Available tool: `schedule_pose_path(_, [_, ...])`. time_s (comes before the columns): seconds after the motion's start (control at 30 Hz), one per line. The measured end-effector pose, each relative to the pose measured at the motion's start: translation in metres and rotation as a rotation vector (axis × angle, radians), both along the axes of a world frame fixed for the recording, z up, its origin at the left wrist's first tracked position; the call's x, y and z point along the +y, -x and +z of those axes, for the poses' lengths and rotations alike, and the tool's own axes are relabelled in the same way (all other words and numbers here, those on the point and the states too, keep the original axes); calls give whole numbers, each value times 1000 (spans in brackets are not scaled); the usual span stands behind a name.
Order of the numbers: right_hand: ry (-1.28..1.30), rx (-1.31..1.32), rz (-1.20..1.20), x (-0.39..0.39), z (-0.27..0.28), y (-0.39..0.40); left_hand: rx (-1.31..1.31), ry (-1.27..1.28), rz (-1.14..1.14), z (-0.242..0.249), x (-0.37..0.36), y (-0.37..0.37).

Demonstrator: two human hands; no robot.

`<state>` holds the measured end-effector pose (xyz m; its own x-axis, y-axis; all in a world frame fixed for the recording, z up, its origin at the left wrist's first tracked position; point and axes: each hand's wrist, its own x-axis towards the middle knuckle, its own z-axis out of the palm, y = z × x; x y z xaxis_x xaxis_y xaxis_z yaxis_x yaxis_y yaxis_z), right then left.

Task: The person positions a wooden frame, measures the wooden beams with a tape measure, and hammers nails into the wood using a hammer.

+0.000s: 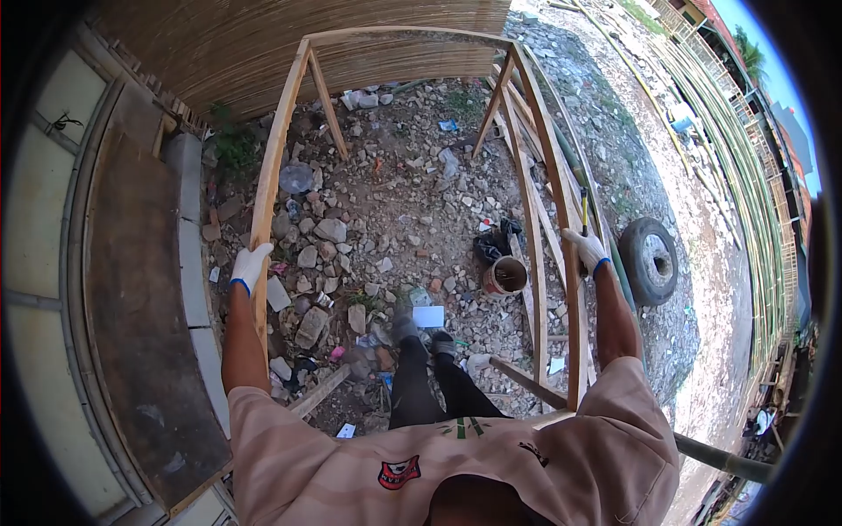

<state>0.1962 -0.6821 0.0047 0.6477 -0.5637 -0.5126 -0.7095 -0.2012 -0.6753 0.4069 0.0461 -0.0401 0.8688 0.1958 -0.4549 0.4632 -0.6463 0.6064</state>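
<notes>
A tall wooden frame [412, 39] was gripped on both sides by a person in white work gloves. The left hand [249, 266] was closed around the left rail [267, 193], and the right hand [586, 248] was closed on the right rail [557, 184], with what looked like a yellow-handled tool [584, 210] held against the wood; whether that tool was truly in the grip could not be told. The frame stood over rubble-strewn ground [395, 202], its far legs near a reed fence [263, 44] and its near end at the person's waist. A small bucket [505, 275] lay just right of the feet, and a tyre [651, 259] lay further right, outside the frame. It was judged that footing might be lost on the loose stones and scraps, since a shoe could roll on them while the frame's weight was carried. The frame could also twist or snag on the bucket if it were swung, and the tool could slip from the glove. A red and black badge [399, 472] was seen on the shirt, but its lettering was too small to be read.
</notes>
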Motion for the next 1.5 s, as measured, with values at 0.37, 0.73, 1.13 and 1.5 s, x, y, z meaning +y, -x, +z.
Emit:
schedule_pose_path(0.37, [102, 32, 78, 7, 40, -20, -34, -76, 40, 34, 33, 22])
schedule_pose_path(0.73, [72, -62, 151, 27, 37, -68, -267, -2, 132, 111, 74, 94])
schedule_pose_path(1.13, [100, -220, 364, 95, 93, -151, -258, 50, 412, 186, 122, 187])
schedule_pose_path(1.5, [-68, -362, 563, 161, 137, -215, -385, 13, 632, 213, 134, 273])
